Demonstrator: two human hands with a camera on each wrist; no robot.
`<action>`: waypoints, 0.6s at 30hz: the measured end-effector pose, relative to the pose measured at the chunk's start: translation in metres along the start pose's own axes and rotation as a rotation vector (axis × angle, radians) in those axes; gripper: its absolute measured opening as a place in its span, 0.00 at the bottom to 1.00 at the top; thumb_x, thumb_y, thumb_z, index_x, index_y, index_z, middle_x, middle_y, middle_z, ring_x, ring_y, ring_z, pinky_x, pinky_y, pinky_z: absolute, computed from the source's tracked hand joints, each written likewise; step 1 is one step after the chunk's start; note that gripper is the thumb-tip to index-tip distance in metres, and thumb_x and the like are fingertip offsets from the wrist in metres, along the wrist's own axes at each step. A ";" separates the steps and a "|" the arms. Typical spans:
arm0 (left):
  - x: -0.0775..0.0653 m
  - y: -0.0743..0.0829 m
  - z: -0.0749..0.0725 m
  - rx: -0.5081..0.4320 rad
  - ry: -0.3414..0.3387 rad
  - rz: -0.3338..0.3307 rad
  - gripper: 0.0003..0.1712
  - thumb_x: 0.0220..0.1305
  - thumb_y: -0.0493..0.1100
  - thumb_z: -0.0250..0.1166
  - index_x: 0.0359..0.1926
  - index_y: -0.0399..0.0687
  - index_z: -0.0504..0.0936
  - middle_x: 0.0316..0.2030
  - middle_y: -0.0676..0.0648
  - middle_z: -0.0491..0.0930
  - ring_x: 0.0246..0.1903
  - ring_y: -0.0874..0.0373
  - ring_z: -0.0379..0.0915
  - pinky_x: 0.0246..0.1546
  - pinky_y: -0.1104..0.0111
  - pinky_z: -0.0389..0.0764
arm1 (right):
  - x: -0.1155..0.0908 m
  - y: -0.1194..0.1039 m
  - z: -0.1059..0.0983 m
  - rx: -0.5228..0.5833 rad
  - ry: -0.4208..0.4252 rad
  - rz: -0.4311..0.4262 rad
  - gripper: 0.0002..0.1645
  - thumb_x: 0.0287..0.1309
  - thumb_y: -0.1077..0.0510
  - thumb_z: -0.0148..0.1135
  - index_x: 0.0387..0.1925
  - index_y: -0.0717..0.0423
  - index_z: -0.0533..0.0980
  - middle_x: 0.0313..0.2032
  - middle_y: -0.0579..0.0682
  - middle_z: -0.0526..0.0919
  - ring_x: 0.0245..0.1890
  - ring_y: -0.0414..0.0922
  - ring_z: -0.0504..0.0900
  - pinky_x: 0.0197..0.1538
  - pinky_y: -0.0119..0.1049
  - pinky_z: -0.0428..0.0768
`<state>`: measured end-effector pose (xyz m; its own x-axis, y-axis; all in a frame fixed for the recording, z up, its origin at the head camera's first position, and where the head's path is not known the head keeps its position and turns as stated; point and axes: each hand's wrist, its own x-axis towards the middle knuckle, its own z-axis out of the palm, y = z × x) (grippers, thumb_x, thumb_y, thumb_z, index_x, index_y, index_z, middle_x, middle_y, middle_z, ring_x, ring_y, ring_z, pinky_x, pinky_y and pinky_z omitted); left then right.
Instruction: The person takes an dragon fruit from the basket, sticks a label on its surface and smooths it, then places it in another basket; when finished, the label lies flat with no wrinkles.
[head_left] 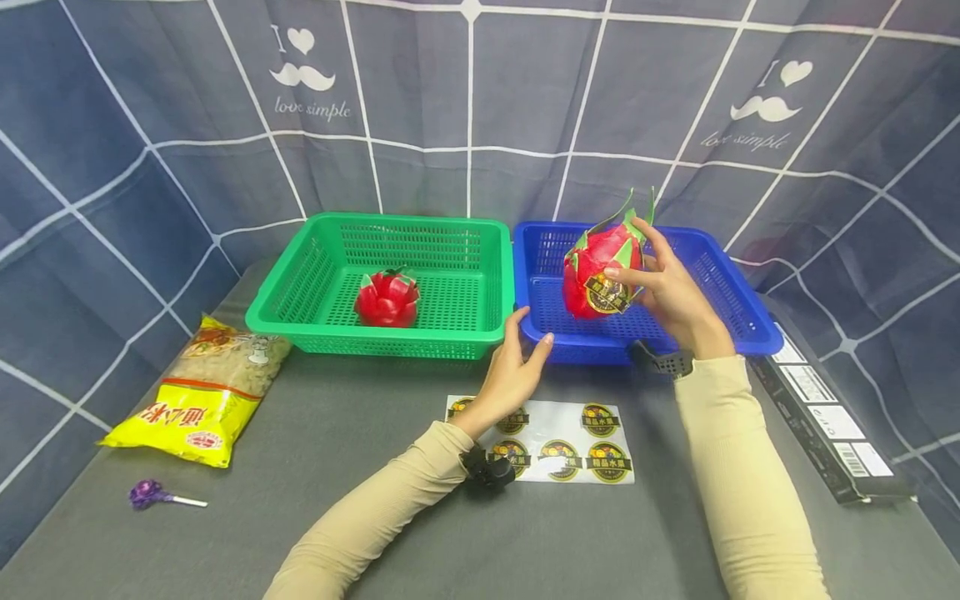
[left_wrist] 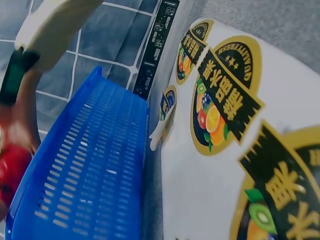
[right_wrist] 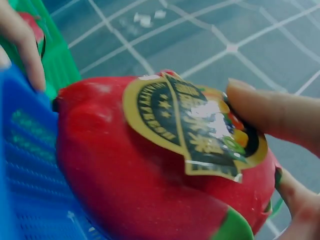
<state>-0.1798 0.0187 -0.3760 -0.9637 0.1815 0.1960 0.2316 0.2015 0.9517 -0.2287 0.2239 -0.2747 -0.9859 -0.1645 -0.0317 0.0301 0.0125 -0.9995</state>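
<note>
My right hand [head_left: 671, 292] holds a red dragon fruit [head_left: 588, 271] with green leafy tips over the blue basket [head_left: 757, 337]. A black-and-gold round sticker [right_wrist: 155, 110] is on the fruit's skin, one edge standing off it, and the thumb [right_wrist: 270, 112] touches its other end. My left hand [head_left: 512, 371] grips the near left corner of the blue basket, thumb at the front wall and fingers along the side. Another dragon fruit [head_left: 387, 300] lies in the green basket [head_left: 382, 342] alongside.
A sheet of stickers [head_left: 540, 429] lies under my left wrist, in front of the baskets. To the left are a yellow bag of food [head_left: 202, 392] and a purple lollipop [head_left: 150, 494]. A long black box [head_left: 828, 417] lies at the right. A checked curtain [head_left: 420, 92] hangs behind.
</note>
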 end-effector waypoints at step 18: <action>0.001 0.003 0.004 0.175 0.078 -0.028 0.32 0.65 0.52 0.51 0.66 0.50 0.51 0.54 0.36 0.73 0.54 0.48 0.70 0.53 0.55 0.70 | 0.069 0.027 -0.005 -0.373 -0.282 0.299 0.49 0.54 0.57 0.59 0.69 0.36 0.41 0.65 0.59 0.49 0.64 0.59 0.55 0.62 0.62 0.57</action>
<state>-0.1791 0.0237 -0.3741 -0.9760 0.0996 0.1938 0.2172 0.3711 0.9028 -0.2966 0.2174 -0.3038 -0.8596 -0.3570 -0.3657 0.1909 0.4396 -0.8777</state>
